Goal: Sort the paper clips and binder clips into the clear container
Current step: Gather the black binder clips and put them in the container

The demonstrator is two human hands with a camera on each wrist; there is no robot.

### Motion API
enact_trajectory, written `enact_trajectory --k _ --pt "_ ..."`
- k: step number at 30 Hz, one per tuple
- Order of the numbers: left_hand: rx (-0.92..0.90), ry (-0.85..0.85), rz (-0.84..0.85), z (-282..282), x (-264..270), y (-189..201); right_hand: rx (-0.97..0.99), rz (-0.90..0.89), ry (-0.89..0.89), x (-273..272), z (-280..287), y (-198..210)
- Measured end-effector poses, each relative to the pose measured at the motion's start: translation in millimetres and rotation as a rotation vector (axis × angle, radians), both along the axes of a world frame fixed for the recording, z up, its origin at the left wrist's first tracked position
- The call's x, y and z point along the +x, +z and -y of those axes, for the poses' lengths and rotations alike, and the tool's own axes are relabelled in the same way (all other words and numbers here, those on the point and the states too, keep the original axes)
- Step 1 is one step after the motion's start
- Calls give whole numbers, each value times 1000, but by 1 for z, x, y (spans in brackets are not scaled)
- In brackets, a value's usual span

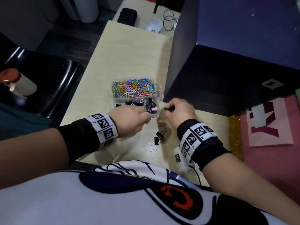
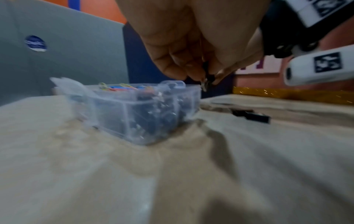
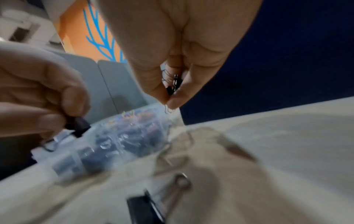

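Observation:
A clear container [image 1: 159, 93] stands mid-table. Its far compartment holds several coloured paper clips [image 1: 133, 87]; its near compartment holds several black binder clips [image 1: 146, 104]. My left hand [image 1: 145, 116] hovers at the container's near edge and pinches a black binder clip [image 3: 77, 126]. My right hand [image 1: 168, 109] is just right of the container, and its fingertips [image 3: 175, 103] pinch another black binder clip [image 3: 171, 88]. Two loose binder clips [image 1: 159, 138] lie on the table between my wrists. The left wrist view shows the right hand [image 2: 206, 78] above the container's corner [image 2: 134, 112].
A tall dark blue partition [image 1: 227, 70] rises right beside the container. A pink sheet with letters [image 1: 272, 125] lies at the far right. A black chair seat [image 1: 48, 85] stands left of the table [image 1: 126, 62]. A black case [image 1: 127, 15] and a cable [image 1: 168, 20] lie at the far end.

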State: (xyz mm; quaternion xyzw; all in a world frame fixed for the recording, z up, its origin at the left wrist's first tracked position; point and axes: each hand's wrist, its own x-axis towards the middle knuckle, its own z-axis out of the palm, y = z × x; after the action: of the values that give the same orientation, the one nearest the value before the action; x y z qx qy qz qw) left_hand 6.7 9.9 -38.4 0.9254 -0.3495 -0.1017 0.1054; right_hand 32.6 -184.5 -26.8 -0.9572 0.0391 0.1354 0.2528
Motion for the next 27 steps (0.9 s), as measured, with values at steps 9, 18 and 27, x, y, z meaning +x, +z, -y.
enact_trajectory --k 9,18,27 --pt "-67 302 189 -35 31 12 -234 -296 144 -21 -17 6" --pt "86 602 10 -46 48 -11 -260 -329 304 -46 -21 -20" --pt "245 658 14 -39 61 -2 -272 -347 213 -41 -5 -22"
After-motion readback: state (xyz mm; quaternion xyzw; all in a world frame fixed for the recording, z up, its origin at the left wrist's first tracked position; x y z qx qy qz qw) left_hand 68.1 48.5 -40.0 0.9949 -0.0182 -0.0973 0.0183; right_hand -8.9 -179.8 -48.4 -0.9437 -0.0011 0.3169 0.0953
